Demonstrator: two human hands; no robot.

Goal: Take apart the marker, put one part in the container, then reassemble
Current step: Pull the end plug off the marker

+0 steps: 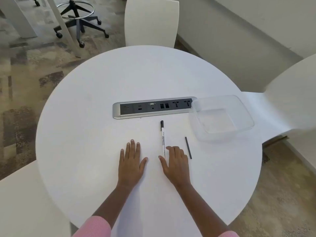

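- Both hands flat on the desk [102, 93], left hand [131, 161] and right hand [176, 164] open, gripping nothing.
- marker [162, 138] lies capped beside right fingers; thin black stick [188, 147] (its insert?) near the empty container [222, 117].
- Guessing the next move is picking something up.

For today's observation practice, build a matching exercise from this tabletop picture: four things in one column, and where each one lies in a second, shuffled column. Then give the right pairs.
Column 1
1. marker
2. thin black rod
3. clear plastic container
4. left hand

Column 2
A. flat on the table, touching nothing else
B. at the right end of the socket panel, empty
C. capped, its near end by the right hand
D. alone between the right hand and the container

Pairs: 1-C, 2-D, 3-B, 4-A
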